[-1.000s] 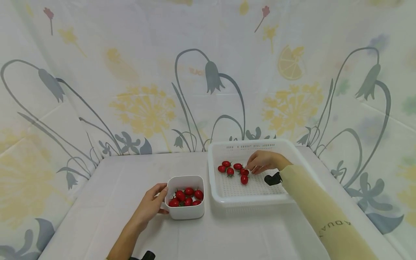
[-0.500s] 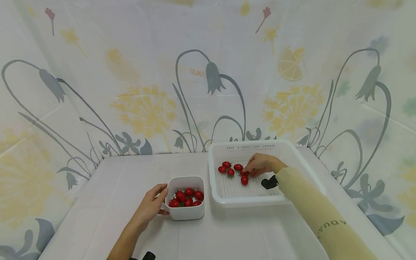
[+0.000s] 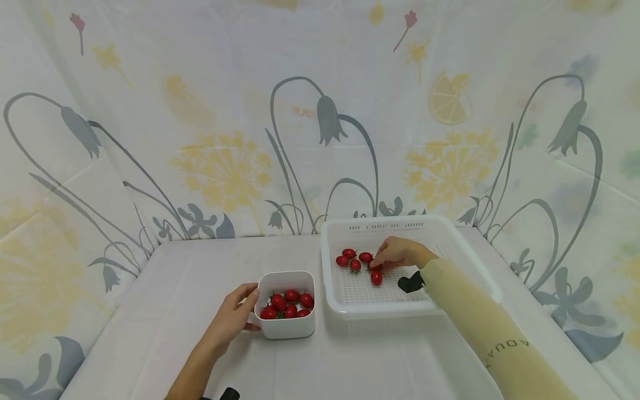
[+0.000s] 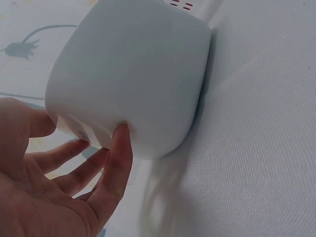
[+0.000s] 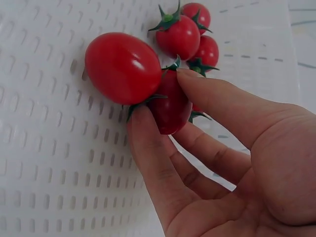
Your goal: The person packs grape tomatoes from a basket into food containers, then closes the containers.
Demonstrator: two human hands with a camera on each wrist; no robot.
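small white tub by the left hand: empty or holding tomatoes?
Holding tomatoes. The small white tub shows several red cherry tomatoes inside, filling only its bottom; exact count unclear.

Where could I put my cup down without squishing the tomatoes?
The table is bare to the left of the small white tub, and in front of the white tray. The tray's near half is bare too. It is crowded around the loose tomatoes at the tray's far left, where the right hand pinches one.
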